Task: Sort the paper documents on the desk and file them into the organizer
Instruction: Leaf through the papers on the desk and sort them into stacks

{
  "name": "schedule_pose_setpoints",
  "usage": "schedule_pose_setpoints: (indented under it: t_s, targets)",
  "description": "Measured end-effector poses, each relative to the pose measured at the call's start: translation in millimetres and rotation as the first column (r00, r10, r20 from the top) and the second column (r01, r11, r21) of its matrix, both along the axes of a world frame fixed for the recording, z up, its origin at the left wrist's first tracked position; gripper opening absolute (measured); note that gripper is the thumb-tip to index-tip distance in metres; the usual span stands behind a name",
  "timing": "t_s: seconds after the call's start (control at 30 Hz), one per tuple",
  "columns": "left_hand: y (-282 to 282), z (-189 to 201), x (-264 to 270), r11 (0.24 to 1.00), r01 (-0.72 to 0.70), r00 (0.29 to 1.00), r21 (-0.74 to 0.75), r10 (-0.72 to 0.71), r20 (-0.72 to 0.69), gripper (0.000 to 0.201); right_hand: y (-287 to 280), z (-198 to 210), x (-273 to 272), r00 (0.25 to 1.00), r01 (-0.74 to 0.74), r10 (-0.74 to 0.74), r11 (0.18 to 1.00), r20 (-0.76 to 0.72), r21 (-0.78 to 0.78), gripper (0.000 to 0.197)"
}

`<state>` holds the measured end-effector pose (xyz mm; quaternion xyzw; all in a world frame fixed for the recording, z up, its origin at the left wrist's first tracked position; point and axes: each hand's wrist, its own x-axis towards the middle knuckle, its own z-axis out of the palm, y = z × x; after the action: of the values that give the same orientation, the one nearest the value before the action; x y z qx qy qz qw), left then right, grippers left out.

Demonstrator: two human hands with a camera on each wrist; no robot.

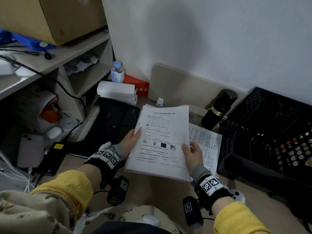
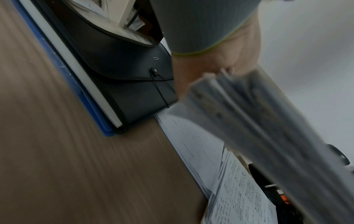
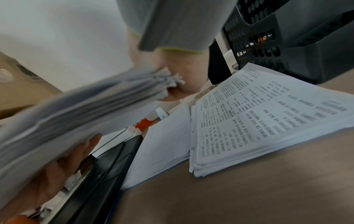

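Observation:
A thick stack of printed paper documents is held above the desk by both hands. My left hand grips its left edge, thumb on top and fingers underneath. My right hand grips the right edge the same way. The wrist views show the stack's blurred edges. Under it, two more piles lie on the desk: a densely printed pile on the right and a fainter one beside it. A black expanding file organizer lies to the left, its flap closed with an elastic cord.
A black perforated basket stands at the right. A black flask stands behind the papers. White boxes, a bottle and a red packet sit at the back wall. Shelves, cables and a phone crowd the left.

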<state>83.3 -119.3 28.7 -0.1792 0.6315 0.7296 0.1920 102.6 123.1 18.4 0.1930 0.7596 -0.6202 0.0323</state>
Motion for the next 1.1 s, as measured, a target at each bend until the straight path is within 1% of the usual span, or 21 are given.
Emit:
schedule_pose_setpoints:
  t_s: [0.07,0.13,0.2,0.3,0.37,0.43,0.47,0.6,0.7,0.73,0.8,0.87,0.93,0.97,1.0,1.07,1.1]
  targets:
    - [2.8,2.8,0.0,0.997,0.070,0.997,0.038,-0.070,0.009,0.039,2.0,-1.4,1.3,0.999,0.030,-0.029,0.999,-0.028,0.016,0.004]
    - [5.4,4.4,0.3,0.996,0.052,0.998,0.068,-0.055,0.038,0.036,4.5,-3.5,2.2,0.998,0.054,-0.054,0.998,-0.029,0.014,0.004]
    - [5.3,-2.9,-2.2,0.999,0.031,0.997,0.039,-0.033,0.065,0.046,7.4,-4.8,1.9,0.996,0.079,-0.078,0.997,-0.032,0.006,0.012]
    - [2.6,-27.8,-11.9,1.000,0.007,0.995,0.011,-0.008,0.096,0.062,10.2,-3.9,1.0,0.995,0.085,-0.085,0.996,-0.045,-0.008,0.021]
    - [2.3,-33.0,-15.1,1.000,-0.011,0.995,0.009,0.010,0.102,0.069,11.4,-3.4,-0.4,0.994,0.094,-0.095,0.995,-0.057,-0.017,0.024]
    - [3.6,-26.4,-14.1,1.000,0.009,0.995,0.030,-0.012,0.101,0.076,12.8,-4.2,-0.7,0.993,0.103,-0.104,0.995,-0.050,-0.015,0.024]
    - [3.1,-25.5,-14.7,0.999,0.012,0.993,0.039,-0.017,0.113,0.075,13.7,-5.5,-0.6,0.993,0.109,-0.110,0.994,-0.045,-0.018,0.023]
    - [1.8,-19.6,-11.0,0.989,0.044,0.990,0.138,-0.062,0.128,0.055,16.6,-8.3,1.8,0.994,0.109,-0.110,0.993,-0.024,-0.039,0.027]
    - [5.5,-14.4,-9.1,0.985,0.046,0.993,0.167,-0.063,0.099,0.047,17.7,-5.1,3.7,0.994,0.110,-0.111,0.993,-0.020,-0.050,0.022]
    - [7.6,-13.5,-8.4,0.984,0.046,0.993,0.171,-0.064,0.102,0.047,18.1,-5.1,4.0,0.993,0.114,-0.115,0.992,-0.017,-0.053,0.024]
    - [8.8,-15.8,-9.5,0.981,0.064,0.992,0.183,-0.082,0.095,0.047,18.0,-5.3,4.6,0.991,0.128,-0.129,0.990,-0.016,-0.060,0.036]
    - [12.7,-14.0,-8.6,0.980,0.068,0.993,0.188,-0.084,0.079,0.044,20.3,-6.8,4.8,0.991,0.131,-0.133,0.989,-0.014,-0.067,0.039]
    - [14.7,-15.3,-9.6,0.985,0.070,0.995,0.158,-0.080,0.063,0.052,21.9,-5.3,5.2,0.992,0.124,-0.125,0.990,-0.016,-0.063,0.035]
    - [15.1,-14.6,-9.7,0.987,0.075,0.996,0.143,-0.082,0.042,0.052,22.6,-6.4,4.9,0.993,0.117,-0.118,0.992,-0.011,-0.054,0.032]
    - [14.3,-15.2,-10.0,0.987,0.063,0.998,0.148,-0.066,0.022,0.051,23.5,-8.6,4.0,0.994,0.111,-0.111,0.993,-0.014,-0.037,0.029]
    - [12.1,-17.5,-9.8,0.988,0.047,0.999,0.146,-0.048,0.004,0.057,23.7,-11.3,3.7,0.995,0.098,-0.098,0.995,-0.006,0.016,0.024]
    - [10.6,-19.6,-9.4,0.988,0.046,0.999,0.147,-0.046,-0.007,0.056,24.9,-12.5,3.9,0.995,0.097,-0.097,0.994,0.006,0.043,0.022]
